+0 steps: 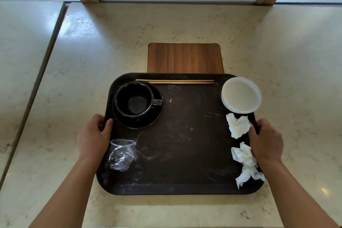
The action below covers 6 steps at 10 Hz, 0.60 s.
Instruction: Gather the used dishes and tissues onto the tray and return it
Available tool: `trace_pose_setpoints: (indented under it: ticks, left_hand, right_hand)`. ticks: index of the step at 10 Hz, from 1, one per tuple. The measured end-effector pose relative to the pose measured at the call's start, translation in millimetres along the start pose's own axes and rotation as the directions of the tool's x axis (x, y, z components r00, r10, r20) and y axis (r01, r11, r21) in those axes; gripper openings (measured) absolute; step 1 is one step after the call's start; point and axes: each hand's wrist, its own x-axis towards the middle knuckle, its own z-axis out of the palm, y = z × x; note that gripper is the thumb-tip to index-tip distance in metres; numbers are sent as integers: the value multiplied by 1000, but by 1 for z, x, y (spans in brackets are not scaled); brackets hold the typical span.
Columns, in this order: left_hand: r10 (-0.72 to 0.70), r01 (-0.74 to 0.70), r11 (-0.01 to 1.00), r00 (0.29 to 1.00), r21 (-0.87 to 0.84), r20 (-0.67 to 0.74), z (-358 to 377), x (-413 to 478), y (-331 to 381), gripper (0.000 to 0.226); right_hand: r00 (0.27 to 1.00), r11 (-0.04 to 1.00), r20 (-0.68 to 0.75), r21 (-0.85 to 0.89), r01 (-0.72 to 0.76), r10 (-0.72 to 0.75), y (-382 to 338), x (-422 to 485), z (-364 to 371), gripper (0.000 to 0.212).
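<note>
Head view: gripping the tray [185,144] by its side rims over the counter [74,61], left hand [94,135] and right hand [266,140] both curled, thumbs on top. Loaded with 2 tissues [237,126], crushed plastic cup [121,155], then black cup [134,99], white bowl [241,95], chopsticks [175,81] farthest. Lift level, slowly; watch the corner bowl.

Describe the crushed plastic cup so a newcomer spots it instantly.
Start at the dark tray on the marble counter. Go to its near-left corner, beside the left hand. The crumpled plastic cup lies there, the only transparent thing aboard.
</note>
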Motion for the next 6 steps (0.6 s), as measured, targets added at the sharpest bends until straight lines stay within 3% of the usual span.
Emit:
trace_pose_setpoints:
  ticks: [2,4,6]
  left_hand:
    - [-100,124,988,970,-95,220,-20,6,3,7]
    - [-90,93,995,989,-20,121,-47,-59,-12,10]
    - [-130,138,986,988,-93,83,-68,-179,-36,8]
  right_hand:
    - [992,998,124,53,29,-35,-1,-1,-10,21]
    - [982,990,186,131,-59,34,24,-41,-31,11]
    - [979,960,198,262,-98,46,68,-143,-68,11]
